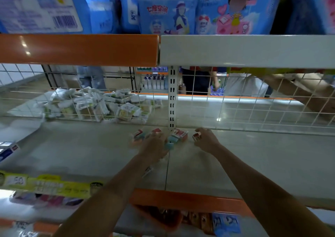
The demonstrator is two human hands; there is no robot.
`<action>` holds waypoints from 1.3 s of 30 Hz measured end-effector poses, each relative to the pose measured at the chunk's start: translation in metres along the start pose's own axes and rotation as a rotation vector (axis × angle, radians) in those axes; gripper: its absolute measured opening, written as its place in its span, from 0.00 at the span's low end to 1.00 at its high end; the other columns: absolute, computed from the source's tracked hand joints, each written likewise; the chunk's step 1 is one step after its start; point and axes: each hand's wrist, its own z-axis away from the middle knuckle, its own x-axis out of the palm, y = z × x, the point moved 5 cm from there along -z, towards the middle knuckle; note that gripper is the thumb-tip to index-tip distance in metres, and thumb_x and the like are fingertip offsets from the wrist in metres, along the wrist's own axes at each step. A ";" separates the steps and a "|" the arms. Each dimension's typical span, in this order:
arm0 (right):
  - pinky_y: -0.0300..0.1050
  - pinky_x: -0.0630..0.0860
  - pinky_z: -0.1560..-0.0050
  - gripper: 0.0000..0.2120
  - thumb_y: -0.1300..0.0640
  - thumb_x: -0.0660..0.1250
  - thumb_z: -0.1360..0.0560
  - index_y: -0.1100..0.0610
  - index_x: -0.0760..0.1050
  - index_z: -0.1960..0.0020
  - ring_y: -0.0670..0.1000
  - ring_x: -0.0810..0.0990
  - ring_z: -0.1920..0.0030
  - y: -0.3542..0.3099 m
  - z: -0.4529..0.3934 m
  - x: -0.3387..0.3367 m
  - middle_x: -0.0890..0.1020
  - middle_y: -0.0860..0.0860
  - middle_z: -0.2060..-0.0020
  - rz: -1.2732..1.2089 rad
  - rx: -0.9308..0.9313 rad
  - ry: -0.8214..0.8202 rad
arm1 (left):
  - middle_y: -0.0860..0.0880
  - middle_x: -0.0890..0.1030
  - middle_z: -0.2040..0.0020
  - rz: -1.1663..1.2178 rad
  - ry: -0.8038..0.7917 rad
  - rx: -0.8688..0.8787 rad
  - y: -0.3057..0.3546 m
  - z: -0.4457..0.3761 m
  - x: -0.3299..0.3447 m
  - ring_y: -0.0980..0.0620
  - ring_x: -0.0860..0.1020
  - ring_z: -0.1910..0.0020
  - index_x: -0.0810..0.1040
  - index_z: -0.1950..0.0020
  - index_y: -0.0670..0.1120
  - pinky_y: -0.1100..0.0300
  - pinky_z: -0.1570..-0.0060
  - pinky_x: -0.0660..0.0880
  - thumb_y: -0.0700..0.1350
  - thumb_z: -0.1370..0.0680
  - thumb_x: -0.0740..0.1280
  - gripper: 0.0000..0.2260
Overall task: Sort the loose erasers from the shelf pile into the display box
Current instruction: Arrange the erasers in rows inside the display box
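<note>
A pile of small loose erasers (178, 134) in red-and-white sleeves, some teal or pink, lies at the back of the grey shelf (90, 151), beside the white upright post. My left hand (154, 146) reaches over the left part of the pile, blurred, with its fingers stretched onto the erasers. To the right of the pile, my right hand (205, 139) pinches one red-and-white eraser (196, 136) in its fingertips. A single eraser (147, 171) lies nearer the front, beside my left forearm. An orange box-like shape (157, 216) shows below the shelf's front edge, too blurred to make out.
A wire grid (253, 108) backs the shelf, and behind it lies a heap of white and green packets (94, 104). Blue and white boxes (7, 151) sit at the far left. Blue packs (166, 15) stand on the upper shelf. A yellow price strip (47, 184) lines the front edge.
</note>
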 end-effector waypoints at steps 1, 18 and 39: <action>0.40 0.70 0.52 0.27 0.60 0.70 0.29 0.54 0.67 0.31 0.56 0.74 0.42 -0.006 0.004 0.001 0.67 0.59 0.35 -0.028 -0.018 -0.023 | 0.48 0.74 0.37 0.024 0.016 0.004 -0.002 0.004 -0.002 0.48 0.70 0.38 0.72 0.37 0.48 0.55 0.42 0.67 0.53 0.24 0.66 0.19; 0.41 0.81 0.60 0.11 0.65 0.69 0.27 0.63 0.73 0.46 0.50 0.81 0.60 -0.158 0.069 0.073 0.78 0.58 0.56 -0.767 -0.194 -0.374 | 0.50 0.82 0.47 0.116 0.301 -0.076 -0.119 0.122 -0.098 0.48 0.76 0.47 0.79 0.41 0.48 0.58 0.50 0.66 0.51 0.24 0.68 0.14; 0.40 0.80 0.60 0.15 0.75 0.68 0.31 0.57 0.75 0.52 0.51 0.84 0.62 -0.428 0.140 0.272 0.79 0.55 0.55 -0.996 -0.295 -0.585 | 0.49 0.81 0.46 0.066 0.311 -0.292 -0.377 0.309 -0.181 0.49 0.75 0.44 0.79 0.40 0.48 0.55 0.43 0.69 0.50 0.27 0.70 0.16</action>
